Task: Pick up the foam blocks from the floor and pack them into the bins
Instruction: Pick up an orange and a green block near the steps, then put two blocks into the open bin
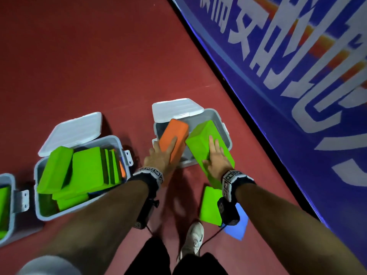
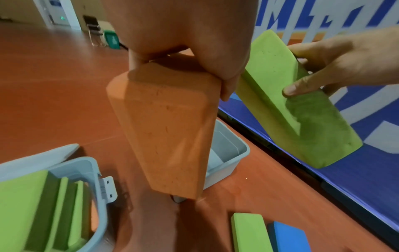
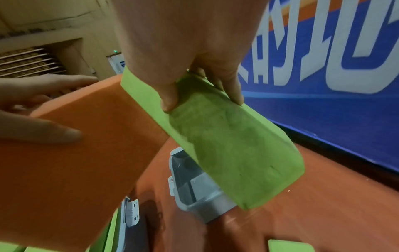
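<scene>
On the red floor [image 1: 79, 66], grey bins [image 1: 226, 132] beside a blue banner [image 1: 297, 86]

The light is soft and a bit dim. Dark shadows lie on the red floor [image 1: 79, 66] under the arms. The big blue banner [image 1: 297, 76] looks smeared and bends near the edges. The wrist pictures are blurry and grainy, and the close hands look huge.

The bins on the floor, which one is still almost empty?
The bin by the blue banner, under both held blocks: its grey inside shows, while the middle bin is crammed with green blocks.
</scene>
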